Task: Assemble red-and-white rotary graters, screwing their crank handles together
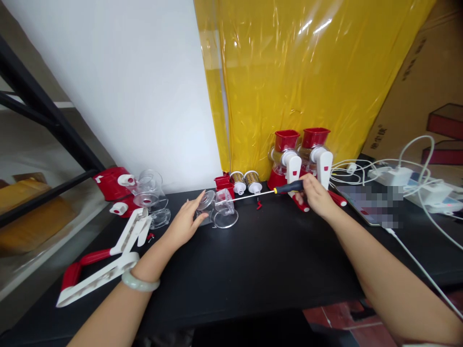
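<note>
My right hand (315,196) is closed around the dark handle of a screwdriver (288,187) with a yellow collar. Its long thin shaft points left, and the tip lies at a clear plastic grater housing (226,219) lying on its side. Against that housing's left end, my left hand (185,222) grips it with the thumb in front and the fingers behind. Just beyond the housing are a red plastic part (224,184) and two metal grater drums (245,182) with white ends. A small red piece (259,205) sits on the black table (253,270).
Two assembled red-and-white rotary graters (287,156) stand at the back right, near a tablet (365,205), cables and white chargers (394,176). At left lie red bases (116,185), clear housings (149,190) and white crank arms (99,279) beside a black shelf frame (50,115).
</note>
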The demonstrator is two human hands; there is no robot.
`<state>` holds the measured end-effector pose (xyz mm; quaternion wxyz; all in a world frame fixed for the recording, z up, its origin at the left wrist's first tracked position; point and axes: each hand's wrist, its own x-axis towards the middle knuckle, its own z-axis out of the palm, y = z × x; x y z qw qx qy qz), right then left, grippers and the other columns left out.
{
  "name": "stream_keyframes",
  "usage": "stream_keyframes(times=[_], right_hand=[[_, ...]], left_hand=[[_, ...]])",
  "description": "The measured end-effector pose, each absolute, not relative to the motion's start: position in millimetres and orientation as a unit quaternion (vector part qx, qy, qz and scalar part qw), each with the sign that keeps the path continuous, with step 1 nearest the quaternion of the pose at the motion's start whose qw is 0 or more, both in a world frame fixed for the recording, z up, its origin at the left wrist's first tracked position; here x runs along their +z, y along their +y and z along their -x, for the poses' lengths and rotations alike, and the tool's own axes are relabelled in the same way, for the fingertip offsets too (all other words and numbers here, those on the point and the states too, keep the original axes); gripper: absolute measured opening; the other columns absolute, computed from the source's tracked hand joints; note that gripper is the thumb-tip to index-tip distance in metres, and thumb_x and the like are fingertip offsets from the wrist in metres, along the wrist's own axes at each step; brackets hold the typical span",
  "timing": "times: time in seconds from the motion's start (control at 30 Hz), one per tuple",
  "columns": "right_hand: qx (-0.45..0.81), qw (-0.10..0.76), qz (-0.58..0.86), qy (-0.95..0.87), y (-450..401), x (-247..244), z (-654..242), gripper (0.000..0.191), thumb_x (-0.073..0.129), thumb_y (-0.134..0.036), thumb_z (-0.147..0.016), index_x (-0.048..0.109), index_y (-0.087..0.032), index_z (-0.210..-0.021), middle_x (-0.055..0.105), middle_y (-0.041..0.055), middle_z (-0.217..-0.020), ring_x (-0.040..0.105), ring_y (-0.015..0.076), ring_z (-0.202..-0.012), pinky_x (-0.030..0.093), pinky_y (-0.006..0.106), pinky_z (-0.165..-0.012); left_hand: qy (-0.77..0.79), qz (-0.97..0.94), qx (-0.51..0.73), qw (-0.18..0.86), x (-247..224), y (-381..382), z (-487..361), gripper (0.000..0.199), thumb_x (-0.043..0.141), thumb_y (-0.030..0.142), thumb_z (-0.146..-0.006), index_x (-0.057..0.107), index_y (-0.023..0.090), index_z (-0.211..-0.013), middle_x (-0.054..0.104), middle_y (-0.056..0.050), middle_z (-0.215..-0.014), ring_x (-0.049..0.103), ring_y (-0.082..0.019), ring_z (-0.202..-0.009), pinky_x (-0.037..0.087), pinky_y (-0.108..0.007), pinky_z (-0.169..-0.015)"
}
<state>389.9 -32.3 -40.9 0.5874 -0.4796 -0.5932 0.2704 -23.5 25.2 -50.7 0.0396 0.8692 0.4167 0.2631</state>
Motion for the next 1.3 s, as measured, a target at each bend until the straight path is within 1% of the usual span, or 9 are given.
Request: stream_keyframes(times=[0.17, 0.37, 0.57, 0.77, 0.9, 0.97, 1.1, 1.2, 1.3], right_hand=[[0.349, 0.63, 0.385, -0.577, -30.7, -36.5, -387.5, 0.04, 0.057, -0.058, -0.082, 0.049, -0.028, -0.107, 0.068, 0.0052, -0.105, 0.069, 0.0217, -0.087, 0.057, 0.04, -0.073], [0.322, 0.585, 0.474, -0.575, -35.9, -34.2, -388.1, 0.039, 0.046, -0.061, -0.089, 0.054, -0.023, -0.093, 0.049, -0.0068, -0.044, 0.046, 0.0117, -0.033, 0.039, 0.024, -0.036], [0.377, 0.625, 0.381, -0.567, -31.5, -33.4, -387.6, 0.045, 0.062, -0.06, -0.077, 0.046, -0.028, -0.105, 0.066, -0.0013, -0.079, 0.068, 0.019, -0.062, 0.055, 0.035, -0.058], [0.322, 0.589, 0.463, -0.578, -38.0, -30.5, -386.4, 0.034, 0.045, -0.059, -0.09, 0.048, -0.026, -0.093, 0.047, -0.0091, -0.043, 0.041, 0.0109, -0.032, 0.04, 0.025, -0.041], [0.43, 0.588, 0.362, -0.581, -40.0, -24.3, -385.0, 0.033, 0.05, -0.058, -0.085, 0.04, -0.029, -0.097, 0.063, -0.0057, -0.06, 0.058, 0.0156, -0.044, 0.053, 0.037, -0.06], [0.449, 0.573, 0.358, -0.585, -39.6, -24.2, -385.6, 0.038, 0.058, -0.054, -0.082, 0.037, -0.029, -0.102, 0.068, -0.0037, -0.069, 0.063, 0.0181, -0.05, 0.052, 0.036, -0.057], [0.368, 0.554, 0.446, -0.599, -37.3, -31.6, -390.6, 0.033, 0.051, -0.057, -0.088, 0.042, -0.027, -0.095, 0.057, -0.0081, -0.051, 0.048, 0.0129, -0.034, 0.039, 0.025, -0.039], [0.289, 0.547, 0.499, -0.607, -34.2, -37.0, -394.5, 0.04, 0.042, -0.061, -0.091, 0.046, -0.024, -0.076, 0.045, -0.0079, -0.042, 0.04, 0.0106, -0.033, 0.044, 0.027, -0.045], [0.317, 0.594, 0.442, -0.593, -31.6, -37.6, -393.9, 0.04, 0.042, -0.062, -0.09, 0.055, -0.024, -0.088, 0.063, -0.0006, -0.065, 0.061, 0.0163, -0.056, 0.054, 0.034, -0.064]], left_hand=[[0.421, -0.868, 0.26, 0.04, -51.0, 25.0, 22.7, 0.066, 0.042, 0.046, -0.095, 0.02, 0.024, -0.153, 0.045, -0.011, -0.148, 0.047, -0.029, -0.13, 0.025, -0.055, -0.114], [0.422, -0.867, 0.261, 0.043, -49.4, 23.1, 22.2, 0.067, 0.043, 0.047, -0.095, 0.021, 0.021, -0.153, 0.048, -0.012, -0.145, 0.047, -0.028, -0.129, 0.026, -0.052, -0.114], [0.421, -0.867, 0.263, 0.046, -50.4, 24.7, 22.8, 0.067, 0.042, 0.047, -0.095, 0.021, 0.023, -0.153, 0.047, -0.012, -0.146, 0.047, -0.028, -0.13, 0.025, -0.055, -0.114], [0.418, -0.87, 0.259, 0.045, -48.2, 23.6, 21.7, 0.067, 0.043, 0.047, -0.095, 0.02, 0.023, -0.153, 0.048, -0.012, -0.145, 0.046, -0.029, -0.131, 0.025, -0.055, -0.114], [0.42, -0.868, 0.263, 0.042, -48.9, 24.2, 22.1, 0.066, 0.042, 0.047, -0.095, 0.021, 0.023, -0.153, 0.048, -0.012, -0.145, 0.049, -0.029, -0.127, 0.027, -0.056, -0.113], [0.421, -0.866, 0.266, 0.04, -50.2, 25.0, 22.6, 0.066, 0.043, 0.047, -0.095, 0.022, 0.023, -0.153, 0.049, -0.013, -0.145, 0.05, -0.029, -0.127, 0.027, -0.055, -0.113], [0.419, -0.867, 0.265, 0.041, -51.0, 25.4, 22.8, 0.067, 0.043, 0.046, -0.095, 0.021, 0.023, -0.153, 0.048, -0.012, -0.145, 0.048, -0.028, -0.128, 0.026, -0.054, -0.114], [0.416, -0.87, 0.261, 0.041, -49.7, 24.3, 22.3, 0.067, 0.044, 0.046, -0.095, 0.02, 0.023, -0.153, 0.048, -0.012, -0.145, 0.046, -0.028, -0.13, 0.025, -0.054, -0.114], [0.418, -0.87, 0.26, 0.042, -49.2, 23.8, 22.3, 0.066, 0.043, 0.046, -0.095, 0.02, 0.023, -0.153, 0.048, -0.012, -0.145, 0.047, -0.028, -0.129, 0.025, -0.055, -0.114]])
